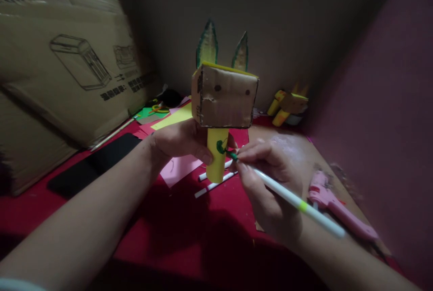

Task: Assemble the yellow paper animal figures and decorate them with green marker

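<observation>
A cardboard animal figure (228,97) stands upright in front of me, with a box head, two dark eye dots and two pointed ears edged in green. Its body is a yellow tube (214,137). Around that tube, from the left, my left hand (184,141) is closed, its thumb on the front. My right hand (267,178) pinches a white marker (287,196) with a green tip. The marker's tip touches the tube beside a small green drawn shape (221,146). Two more white markers (213,186) lie on the red cloth behind and below the tube.
A pink glue gun (338,207) lies at right on a cardboard sheet (267,135). Farther back stands another yellow cardboard animal (289,105). To the left are a large carton (67,56), a black flat object (98,162) and coloured paper (176,117) on the red cloth (169,241).
</observation>
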The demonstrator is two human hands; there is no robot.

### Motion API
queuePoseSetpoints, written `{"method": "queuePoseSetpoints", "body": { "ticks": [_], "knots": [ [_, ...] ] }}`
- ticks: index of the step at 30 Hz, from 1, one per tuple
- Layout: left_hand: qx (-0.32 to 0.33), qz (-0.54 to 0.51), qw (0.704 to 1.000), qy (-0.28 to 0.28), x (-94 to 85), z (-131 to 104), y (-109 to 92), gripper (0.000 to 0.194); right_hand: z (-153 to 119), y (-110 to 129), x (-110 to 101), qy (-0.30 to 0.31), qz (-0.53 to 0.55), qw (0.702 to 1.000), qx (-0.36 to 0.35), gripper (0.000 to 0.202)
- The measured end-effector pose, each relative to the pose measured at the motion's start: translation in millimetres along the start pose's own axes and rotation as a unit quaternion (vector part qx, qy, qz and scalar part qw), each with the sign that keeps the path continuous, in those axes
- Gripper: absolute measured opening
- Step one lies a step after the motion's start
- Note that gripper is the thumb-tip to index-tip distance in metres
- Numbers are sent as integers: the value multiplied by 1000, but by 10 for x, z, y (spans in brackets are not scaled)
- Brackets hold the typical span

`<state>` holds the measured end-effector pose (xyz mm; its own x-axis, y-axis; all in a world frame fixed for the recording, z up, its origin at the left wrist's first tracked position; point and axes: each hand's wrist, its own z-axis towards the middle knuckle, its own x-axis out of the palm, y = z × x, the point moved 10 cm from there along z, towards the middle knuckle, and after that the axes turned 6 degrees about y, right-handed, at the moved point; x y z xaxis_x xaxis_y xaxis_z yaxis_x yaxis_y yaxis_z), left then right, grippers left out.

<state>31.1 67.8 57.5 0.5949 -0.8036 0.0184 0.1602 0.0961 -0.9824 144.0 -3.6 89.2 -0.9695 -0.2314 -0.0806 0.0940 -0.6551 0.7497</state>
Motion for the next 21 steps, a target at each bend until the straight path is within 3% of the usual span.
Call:
{"method": "queuePoseSetpoints", "body": {
  "ticks": [21],
  "knots": [
    [-14, 14, 1000, 10, 14, -3, 43, 39, 15, 35, 8, -7, -1, 1000, 3, 13]
  ]
}}
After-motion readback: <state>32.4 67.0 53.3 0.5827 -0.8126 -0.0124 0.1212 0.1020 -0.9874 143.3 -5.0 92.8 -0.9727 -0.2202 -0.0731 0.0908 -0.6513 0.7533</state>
